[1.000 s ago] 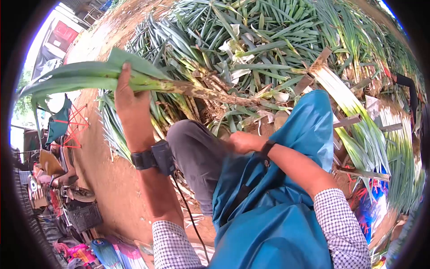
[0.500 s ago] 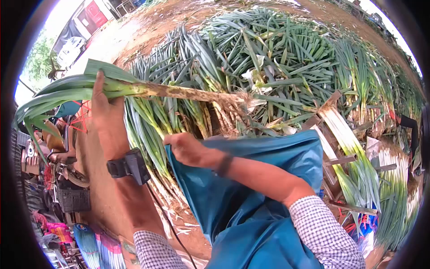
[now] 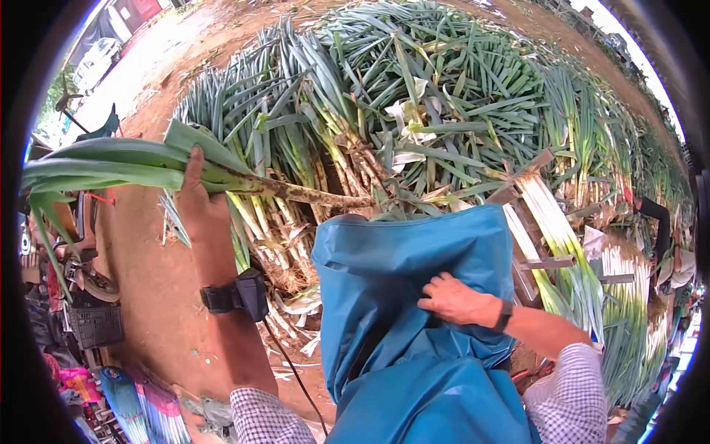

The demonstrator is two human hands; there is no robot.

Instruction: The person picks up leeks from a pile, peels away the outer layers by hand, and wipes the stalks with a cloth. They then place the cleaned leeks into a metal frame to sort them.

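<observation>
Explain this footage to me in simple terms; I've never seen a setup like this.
There is no machine here, just a person working with two bare hands. The view comes from one camera worn on the head, looking forward and down.

The left hand holds a long leek with green leaves and a brown-stained stem. The right hand rests on the shiny blue apron-like cloth over the lap; whether it grips a fold is unclear.

Ahead, a large heap of green leeks lies on bare brown earth. On the right, cleaner white-stemmed leeks lie across grey-brown wooden slats.
</observation>
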